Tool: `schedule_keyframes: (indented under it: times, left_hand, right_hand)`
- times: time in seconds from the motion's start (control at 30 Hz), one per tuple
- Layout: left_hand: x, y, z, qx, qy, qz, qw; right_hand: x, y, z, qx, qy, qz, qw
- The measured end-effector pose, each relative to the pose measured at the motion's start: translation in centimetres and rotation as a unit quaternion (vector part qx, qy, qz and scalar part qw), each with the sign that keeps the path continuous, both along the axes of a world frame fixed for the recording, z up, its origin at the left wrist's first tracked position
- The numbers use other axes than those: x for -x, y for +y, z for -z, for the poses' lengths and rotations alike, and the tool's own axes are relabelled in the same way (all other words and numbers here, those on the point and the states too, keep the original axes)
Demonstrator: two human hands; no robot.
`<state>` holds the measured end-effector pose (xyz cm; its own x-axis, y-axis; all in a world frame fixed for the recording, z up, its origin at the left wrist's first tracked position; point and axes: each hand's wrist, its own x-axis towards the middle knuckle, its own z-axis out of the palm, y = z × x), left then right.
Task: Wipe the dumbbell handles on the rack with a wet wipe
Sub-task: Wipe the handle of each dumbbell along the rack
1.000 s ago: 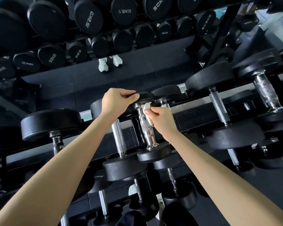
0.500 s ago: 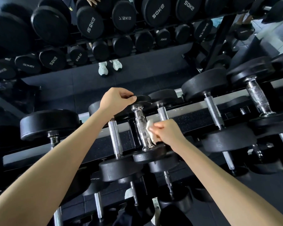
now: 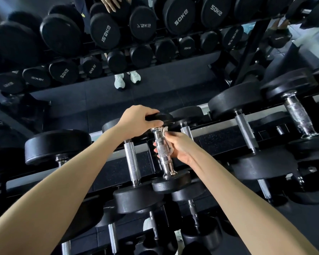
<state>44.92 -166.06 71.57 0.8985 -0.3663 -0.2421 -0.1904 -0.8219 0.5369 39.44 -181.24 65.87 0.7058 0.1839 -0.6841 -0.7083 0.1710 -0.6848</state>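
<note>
The small dumbbell sat in the rack's row, its chrome handle running away from the camera. The right hand was wrapped round the upper half of that handle, fingers curled behind it so that the fingertips showed on its left side. The wet wipe was pressed between palm and handle, a white fold showing just above the hand; how far round it reached was hard to tell. At the handle's far end the left hand gripped the black far head, fingers over its top, thumb along its near edge. Just left of the handle lay a neighbouring grey knurled bar. Beyond the handle a mirror showed weights and white shoes.
</note>
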Motion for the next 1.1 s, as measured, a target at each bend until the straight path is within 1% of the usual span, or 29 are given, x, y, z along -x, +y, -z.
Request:
schedule_keyframes:
  times: [0.1, 0.2, 0.3, 0.37, 0.43, 0.47, 0.53, 0.57, 0.6, 0.67, 0.73, 0.77, 0.83, 0.97, 1.03, 1.1]
  left_hand:
    - [0.2, 0.8, 0.1, 0.079, 0.038, -0.034, 0.996]
    - [0.2, 1.8, 0.6, 0.161, 0.080, -0.074, 0.981]
    - [0.1, 2.8, 1.0, 0.192, 0.122, -0.091, 0.969]
    - [0.0, 3.4, 1.0, 0.190, 0.140, -0.080, 0.969]
    - [-0.2, 3.4, 0.7, 0.166, 0.140, -0.062, 0.974]
    - [-0.3, 3.0, 0.5, 0.134, 0.127, -0.051, 0.981]
    - [-0.4, 1.5, 0.3, 0.040, 0.081, -0.026, 0.996]
    - [-0.3, 0.8, 0.3, -0.001, 0.053, -0.030, 0.998]
    - [-0.1, 0.2, 0.4, -0.021, 0.027, -0.044, 0.998]
    - [0.1, -0.5, 0.8, -0.007, -0.002, -0.082, 0.997]
    - [0.1, -0.4, 0.9, 0.018, 0.006, -0.104, 0.994]
    - [0.0, -0.4, 0.8, 0.028, 0.016, -0.107, 0.994]
    - [0.0, -0.3, 0.7, 0.043, 0.028, -0.108, 0.993]
    - [0.2, -0.5, 0.6, 0.057, 0.028, -0.121, 0.991]
    - [0.3, -0.5, 0.7, 0.063, 0.024, -0.125, 0.990]
    - [0.4, -0.6, 0.6, 0.071, 0.024, -0.131, 0.989]
  right_hand:
    - [0.0, 0.1, 0.1, 0.043, -0.010, 0.032, 0.999]
    - [-0.1, 0.6, -0.2, 0.098, -0.021, 0.076, 0.992]
    - [-0.3, 1.6, -0.5, 0.157, -0.044, 0.098, 0.982]
    - [-0.3, 1.9, -0.6, 0.162, -0.057, 0.113, 0.979]
    - [-0.3, 2.1, -0.8, 0.175, -0.066, 0.107, 0.976]
    - [-0.3, 2.1, -1.0, 0.182, -0.070, 0.091, 0.977]
    - [-0.1, 1.7, -1.0, 0.200, -0.090, 0.048, 0.974]
    - [0.2, 1.3, -0.9, 0.206, -0.099, 0.024, 0.973]
    - [0.7, 0.7, -0.8, 0.201, -0.100, -0.004, 0.974]
    - [2.2, -0.6, -0.8, 0.166, -0.082, -0.066, 0.981]
    - [3.7, -1.8, -0.4, 0.156, -0.049, -0.118, 0.979]
    - [4.2, -2.2, -0.1, 0.159, -0.037, -0.124, 0.979]
    - [4.2, -2.2, 0.1, 0.163, -0.039, -0.108, 0.980]
    - [0.5, -0.3, -0.2, 0.155, -0.065, -0.013, 0.986]
    - [-0.8, 0.5, -0.6, 0.153, -0.072, 0.001, 0.986]
    - [-0.6, 0.4, -0.7, 0.142, -0.093, -0.010, 0.985]
